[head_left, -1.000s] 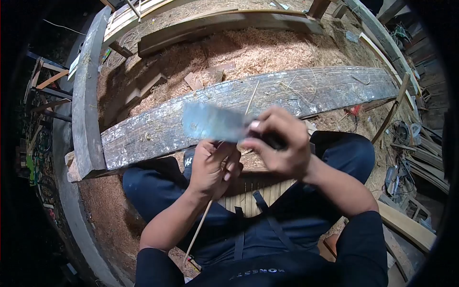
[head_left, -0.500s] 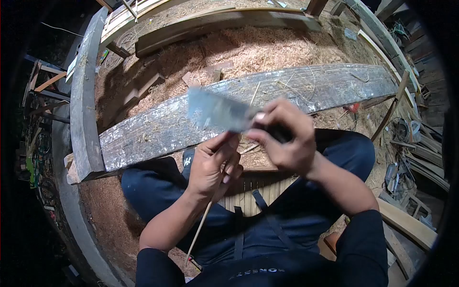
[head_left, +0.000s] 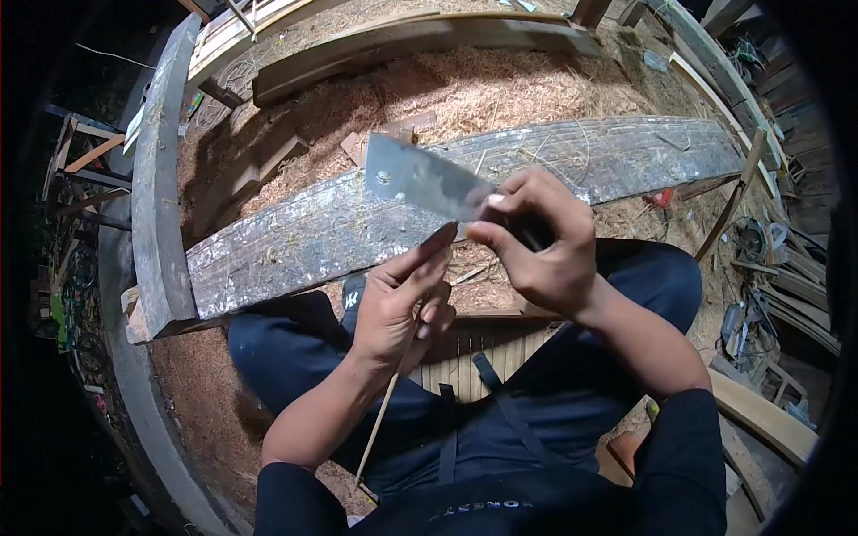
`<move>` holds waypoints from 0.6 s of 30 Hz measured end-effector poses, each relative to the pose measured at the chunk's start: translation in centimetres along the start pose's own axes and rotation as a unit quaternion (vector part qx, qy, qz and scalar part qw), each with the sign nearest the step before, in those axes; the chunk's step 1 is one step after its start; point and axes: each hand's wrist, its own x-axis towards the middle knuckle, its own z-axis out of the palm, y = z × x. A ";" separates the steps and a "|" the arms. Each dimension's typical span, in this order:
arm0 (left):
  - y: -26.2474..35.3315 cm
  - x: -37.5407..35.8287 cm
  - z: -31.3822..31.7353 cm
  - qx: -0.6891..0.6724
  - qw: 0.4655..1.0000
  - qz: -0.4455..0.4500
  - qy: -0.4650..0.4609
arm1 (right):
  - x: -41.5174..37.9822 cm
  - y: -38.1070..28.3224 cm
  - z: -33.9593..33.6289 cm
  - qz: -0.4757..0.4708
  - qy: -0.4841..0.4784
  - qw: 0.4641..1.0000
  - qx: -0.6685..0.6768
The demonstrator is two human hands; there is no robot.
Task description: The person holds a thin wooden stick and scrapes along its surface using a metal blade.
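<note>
The stick (head_left: 377, 429) looks light, thin and a little springy, so I judge it may snap under hard bending; one should hold it near the working end. The left hand (head_left: 402, 304) is closed around it, and it slants down from the palm toward the lap. The right hand (head_left: 547, 248) grips the knife (head_left: 420, 177), probably heavier and stiff, its blade above the left fingertips.

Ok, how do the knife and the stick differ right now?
The knife is broad, flat and grey-bladed; the stick is thin and pale. The knife is in the right hand; the stick is in the left hand. In the picture, the knife points up and left, while the stick slants down and left below the wrist. Both are held.
</note>
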 end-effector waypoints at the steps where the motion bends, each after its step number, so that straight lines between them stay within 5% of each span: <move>1: 0.1 -0.1 0.7 0.005 0.999 -0.007 0.042 | 0.3 -0.1 -0.4 -0.046 -0.024 0.998 -0.036; 2: -0.5 0.1 -0.7 0.015 1.000 -0.004 -0.011 | 0.0 -1.0 -0.1 -0.067 -0.050 0.996 0.000; 10: 0.0 -0.2 0.8 0.141 0.988 -0.023 0.064 | -0.8 -1.4 0.7 -0.063 -0.048 0.996 0.027; 12: 0.2 0.0 1.3 0.052 0.997 -0.020 0.044 | -0.2 -1.2 -0.3 -0.042 -0.063 0.997 -0.023; 18: 0.2 -0.1 1.0 0.072 0.997 -0.019 0.036 | -0.1 -1.1 -0.4 -0.045 -0.061 0.997 -0.028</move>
